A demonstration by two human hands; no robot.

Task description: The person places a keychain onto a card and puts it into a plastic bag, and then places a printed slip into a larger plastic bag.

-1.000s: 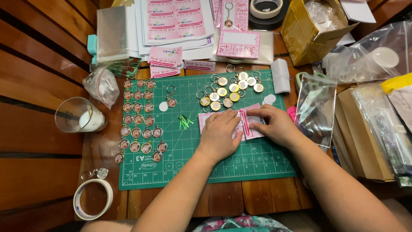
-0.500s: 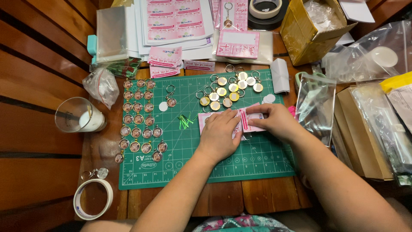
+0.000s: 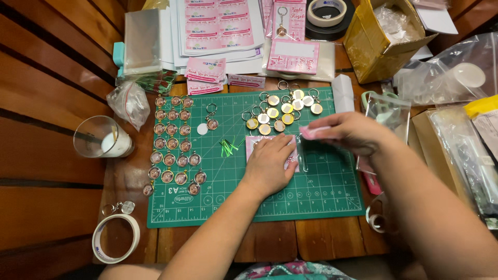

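Observation:
My left hand (image 3: 271, 164) lies flat on a pink card in a clear sleeve (image 3: 255, 143) at the middle of the green cutting mat (image 3: 228, 197). My right hand (image 3: 348, 133) hovers just right of it, a little above the mat, pinching a small pink folded card (image 3: 312, 131) at its fingertips. Beyond the hands lies a cluster of gold round keychains (image 3: 280, 111). Rows of round photo keychains (image 3: 174, 145) cover the mat's left side. A few green twist ties (image 3: 226, 147) lie left of my left hand.
A glass cup (image 3: 99, 137) and a small plastic bag (image 3: 129, 102) sit left of the mat, a tape roll (image 3: 116, 238) at front left. Printed pink sheets (image 3: 220, 26), a cardboard box (image 3: 386, 36), another tape roll (image 3: 328, 11) and clear plastic bags (image 3: 456, 78) crowd the back and right.
My right hand has lifted off the sleeved card and moved up and right, now pinching a small pink card. My left hand stays pressed on the sleeved card.

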